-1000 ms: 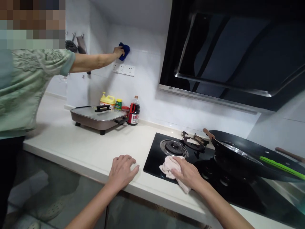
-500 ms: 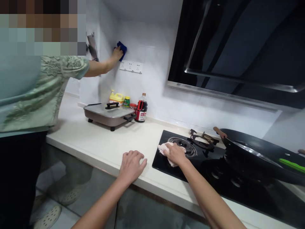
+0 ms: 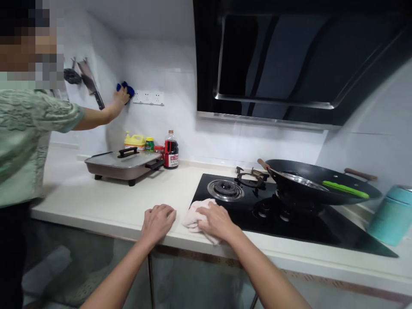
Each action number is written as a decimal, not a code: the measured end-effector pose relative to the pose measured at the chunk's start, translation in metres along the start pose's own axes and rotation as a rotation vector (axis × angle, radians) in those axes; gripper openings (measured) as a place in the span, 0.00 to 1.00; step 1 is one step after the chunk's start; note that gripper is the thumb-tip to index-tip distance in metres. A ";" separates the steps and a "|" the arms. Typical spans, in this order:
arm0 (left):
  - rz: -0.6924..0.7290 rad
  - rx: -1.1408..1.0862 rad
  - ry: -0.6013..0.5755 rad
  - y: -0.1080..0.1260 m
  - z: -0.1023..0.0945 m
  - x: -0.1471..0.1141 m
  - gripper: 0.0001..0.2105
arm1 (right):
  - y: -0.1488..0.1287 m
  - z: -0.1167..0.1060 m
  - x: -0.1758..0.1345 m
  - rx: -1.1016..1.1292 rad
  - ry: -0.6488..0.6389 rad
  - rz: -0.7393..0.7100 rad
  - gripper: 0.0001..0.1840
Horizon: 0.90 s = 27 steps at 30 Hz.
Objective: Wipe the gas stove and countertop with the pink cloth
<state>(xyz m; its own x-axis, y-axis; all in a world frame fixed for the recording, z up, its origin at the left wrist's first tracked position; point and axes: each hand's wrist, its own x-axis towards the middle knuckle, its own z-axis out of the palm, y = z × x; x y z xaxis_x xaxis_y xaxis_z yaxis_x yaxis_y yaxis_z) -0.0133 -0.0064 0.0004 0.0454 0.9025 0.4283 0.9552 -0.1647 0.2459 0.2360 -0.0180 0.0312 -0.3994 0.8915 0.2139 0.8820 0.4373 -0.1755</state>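
Note:
A crumpled pale pink cloth (image 3: 197, 214) lies across the front left corner of the black gas stove (image 3: 238, 219), partly on the white countertop (image 3: 128, 206). My right hand (image 3: 215, 219) presses down on it with bent fingers. To the left, my left hand (image 3: 157, 222) rests on the counter near its front edge, fingers slightly curled, thumb apart, holding nothing. Behind the cloth, the stove's left burner (image 3: 225, 190) is bare. Its loose pan support (image 3: 252, 178) sits toward the back of the stove.
A black wok (image 3: 309, 180) with a green-handled utensil (image 3: 346, 189) stands on the stove beside a teal container (image 3: 392, 214). Left are a lidded electric pan (image 3: 112, 169) and a sauce bottle (image 3: 171, 150). A co-worker's hand (image 3: 121, 95) holds a blue cloth (image 3: 128, 89) against the wall. A range hood (image 3: 273, 64) hangs above.
My right hand has drawn the pink cloth from beside the left burner toward the stove's front left corner. The view has turned right, bringing the teal container in. My left hand stays on the counter.

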 end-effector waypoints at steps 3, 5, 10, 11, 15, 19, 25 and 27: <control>-0.011 -0.012 -0.013 -0.001 0.000 0.001 0.17 | 0.044 -0.014 -0.028 0.000 0.017 0.189 0.27; -0.013 -0.012 -0.014 -0.002 0.000 0.002 0.17 | 0.075 -0.022 -0.055 -0.013 0.035 0.272 0.28; -0.001 -0.002 -0.015 -0.001 0.001 0.003 0.17 | 0.145 -0.036 -0.135 -0.035 0.076 0.475 0.29; 0.000 -0.001 -0.014 -0.001 0.001 0.003 0.17 | 0.159 -0.039 -0.150 -0.043 0.085 0.524 0.29; -0.006 -0.008 -0.013 -0.001 0.003 0.004 0.17 | 0.215 -0.051 -0.194 -0.024 0.182 0.732 0.32; 0.001 -0.002 0.010 -0.002 0.007 0.004 0.16 | 0.243 -0.061 -0.208 0.312 0.389 0.727 0.32; 0.005 0.006 0.015 -0.002 0.008 0.004 0.16 | 0.231 -0.069 -0.150 0.547 0.656 0.692 0.35; 0.003 -0.001 0.015 -0.002 0.008 0.004 0.16 | 0.231 -0.068 -0.121 0.490 0.660 0.650 0.35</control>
<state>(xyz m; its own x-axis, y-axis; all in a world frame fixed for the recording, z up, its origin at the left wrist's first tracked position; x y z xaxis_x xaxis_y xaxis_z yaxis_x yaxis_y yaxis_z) -0.0129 0.0009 -0.0050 0.0440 0.8960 0.4419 0.9547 -0.1680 0.2455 0.5049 -0.0326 0.0305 0.4606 0.7948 0.3951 0.6214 0.0292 -0.7830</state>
